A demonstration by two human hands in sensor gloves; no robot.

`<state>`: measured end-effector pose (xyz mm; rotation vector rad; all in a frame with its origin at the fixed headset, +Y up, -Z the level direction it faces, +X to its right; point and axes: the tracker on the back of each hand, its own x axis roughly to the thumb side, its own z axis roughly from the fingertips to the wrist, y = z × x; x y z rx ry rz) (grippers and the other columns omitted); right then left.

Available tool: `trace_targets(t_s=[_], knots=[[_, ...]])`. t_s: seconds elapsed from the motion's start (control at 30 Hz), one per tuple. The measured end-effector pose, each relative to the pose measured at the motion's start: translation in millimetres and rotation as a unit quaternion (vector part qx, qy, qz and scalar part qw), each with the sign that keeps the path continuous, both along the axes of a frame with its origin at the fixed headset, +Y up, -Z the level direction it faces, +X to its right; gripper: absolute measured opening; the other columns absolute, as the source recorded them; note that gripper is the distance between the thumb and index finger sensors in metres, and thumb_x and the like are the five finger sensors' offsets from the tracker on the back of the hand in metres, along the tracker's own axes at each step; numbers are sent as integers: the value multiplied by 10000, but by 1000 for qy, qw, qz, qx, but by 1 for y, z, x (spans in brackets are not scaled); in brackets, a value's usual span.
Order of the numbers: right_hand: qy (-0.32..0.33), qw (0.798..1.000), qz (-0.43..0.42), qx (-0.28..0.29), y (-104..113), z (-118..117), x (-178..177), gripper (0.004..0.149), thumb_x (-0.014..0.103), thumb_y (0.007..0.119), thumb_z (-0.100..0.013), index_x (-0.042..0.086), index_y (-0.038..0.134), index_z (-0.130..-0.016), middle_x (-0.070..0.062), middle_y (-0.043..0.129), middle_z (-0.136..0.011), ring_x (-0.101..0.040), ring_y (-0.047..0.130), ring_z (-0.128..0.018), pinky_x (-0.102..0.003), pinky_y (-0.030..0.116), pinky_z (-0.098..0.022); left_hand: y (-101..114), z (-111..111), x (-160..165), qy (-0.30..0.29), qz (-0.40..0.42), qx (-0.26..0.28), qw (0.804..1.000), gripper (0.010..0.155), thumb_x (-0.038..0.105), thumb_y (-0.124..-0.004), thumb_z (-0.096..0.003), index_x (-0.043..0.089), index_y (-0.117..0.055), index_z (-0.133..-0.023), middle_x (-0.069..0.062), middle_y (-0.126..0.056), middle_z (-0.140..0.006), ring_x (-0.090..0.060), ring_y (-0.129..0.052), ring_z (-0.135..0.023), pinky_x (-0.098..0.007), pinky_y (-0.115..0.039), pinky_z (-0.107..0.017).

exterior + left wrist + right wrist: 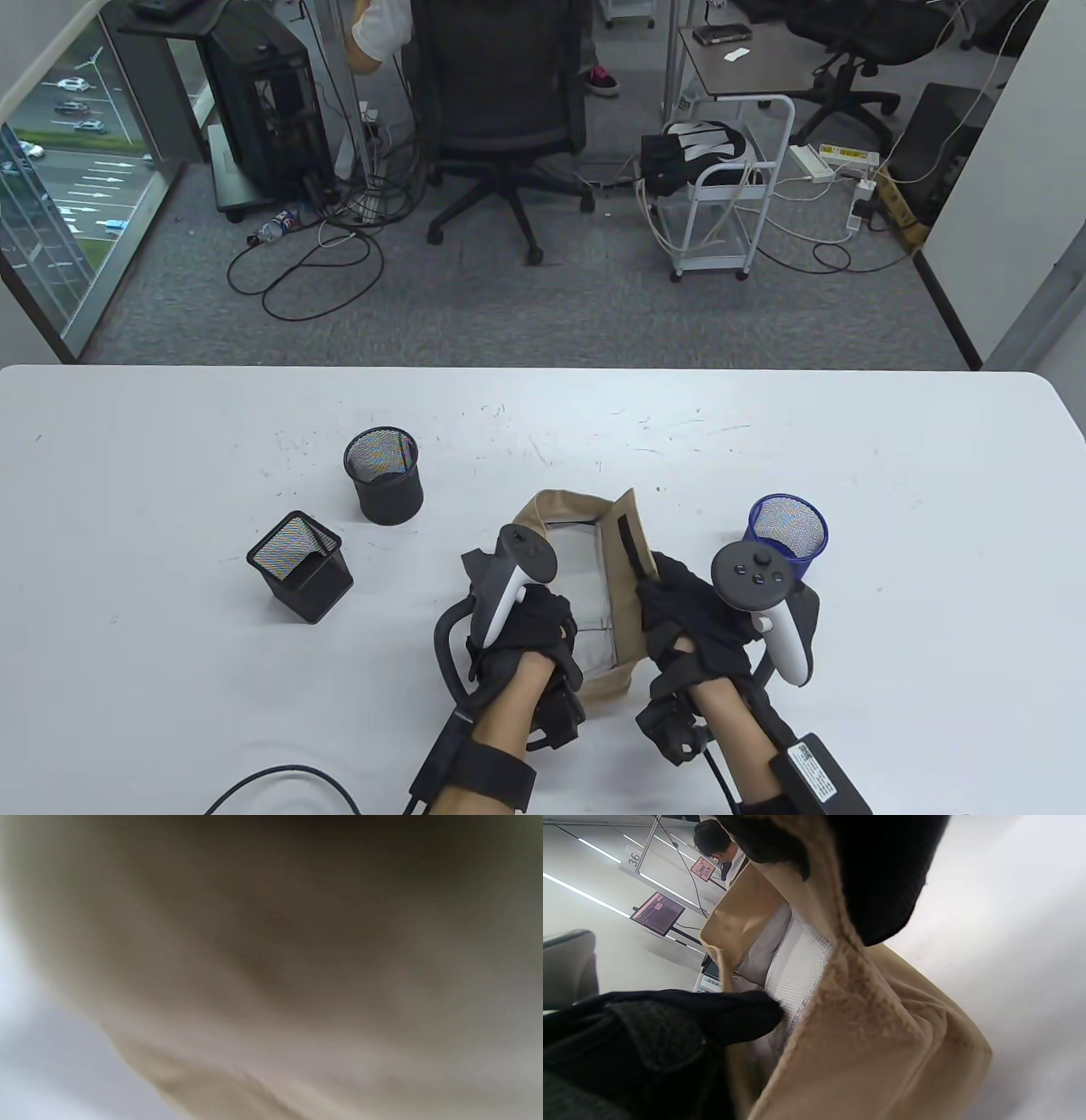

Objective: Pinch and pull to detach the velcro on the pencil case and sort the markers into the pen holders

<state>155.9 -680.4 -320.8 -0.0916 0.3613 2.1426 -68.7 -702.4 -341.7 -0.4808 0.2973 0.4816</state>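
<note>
Office floor beyond the white counter (pixel 891 509) is cluttered with cables, chairs and a cart. Two black mesh holders (pixel 383 475) are sitting left of the tan pencil case (pixel 624 543), a blue holder (pixel 787 531) right. My right hand (pixel 691 607) is pinching its opened flap; my left hand (pixel 530 620) is resting on it, grip unclear.

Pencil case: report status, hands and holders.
Left hand holds pencil case down. Right hand pinches the opened flap. No markers visible. Three pen holders, none hold markers.
</note>
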Motion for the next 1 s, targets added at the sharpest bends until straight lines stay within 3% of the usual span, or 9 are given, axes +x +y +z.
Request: trace_targets(t_s=[0.07, 0.17, 0.37, 0.47, 0.53, 0.67, 0.77, 0.9, 1.0], knots=[[-2, 1000, 3, -2, 0, -2, 6, 512, 200, 763, -518, -12, 676, -975, -299, 882, -843, -394, 1033, -596, -378, 963, -290, 0, 1, -15, 24, 73, 7, 997, 732, 276, -695, -565, -42, -369, -1138, -325, -654, -1107, -469, -905, -881, -493, -935, -480], [-2, 1000, -7, -23, -4, -9, 17, 510, 199, 762, -519, -14, 676, -974, -296, 885, -841, -393, 1034, -596, -378, 963, -292, -1, 4, -44, 38, 170, -4, 985, 670, 233, -683, -566, -6, -448, -1147, -333, -701, -1077, -475, -932, -841, -464, -967, -434], [13, 1000, 12, -24, 1, -14, 23, 505, 200, 763, -517, 4, 683, -976, -274, 891, -853, -380, 1033, -618, -401, 944, -324, -2, 11, -69, 61, 244, 13, 968, 647, 221, -689, -561, -3, -503, -1139, -351, -717, -1055, -486, -951, -804, -397, -1016, -361], [14, 997, 78, -8, 19, -11, 19, 518, 233, 822, -503, 43, 710, -972, -228, 907, -868, -366, 1022, -643, -443, 893, -380, 0, 14, -63, 63, 253, 21, 965, 650, 226, -682, -563, -18, -492, -1135, -355, -717, -1049, -481, -961, -792, -375, -1028, -346], [2, 990, 142, 22, 38, -8, 13, 573, 315, 876, -480, 80, 722, -980, -203, 900, -898, -372, 1003, -675, -475, 861, -418, 1, 15, -58, 56, 251, 21, 966, 653, 228, -678, -565, -30, -484, -1132, -362, -715, -1045, -477, -967, -785, -359, -1034, -336], [-18, 952, 290, 96, 79, -1, -11, 617, 383, 907, -454, 129, 733, -989, -178, 877, -947, -379, 971, -734, -516, 828, -465, 1, 15, -52, 47, 239, 28, 970, 653, 231, -676, -565, -28, -483, -1132, -357, -716, -1045, -471, -972, -781, -353, -1036, -330], [-3, 937, 329, 119, 95, -2, -39, 621, 395, 919, -444, 133, 748, -980, -165, 891, -940, -369, 977, -729, -518, 825, -473, -2, 16, -49, 46, 238, 28, 970, 653, 232, -677, -565, -25, -483, -1132, -356, -714, -1047, -473, -969, -782, -358, -1033, -328], [74, 941, 329, 42, 84, -14, -79, 648, 429, 920, -435, 101, 759, -971, -187, 905, -921, -371, 989, -708, -506, 832, -464, -5, 18, -47, 45, 244, 27, 968, 657, 234, -677, -564, -32, -481, -1131, -359, -711, -1048, -475, -964, -784, -363, -1031, -329], [117, 931, 346, -21, 61, -26, -109, 726, 472, 923, -413, 73, 734, -990, -220, 874, -949, -400, 966, -739, -522, 821, -475, -5, 20, -45, 44, 251, 29, 966, 657, 234, -678, -563, -30, -481, -1131, -355, -711, -1049, -478, -962, -785, -368, -1029, -328]])
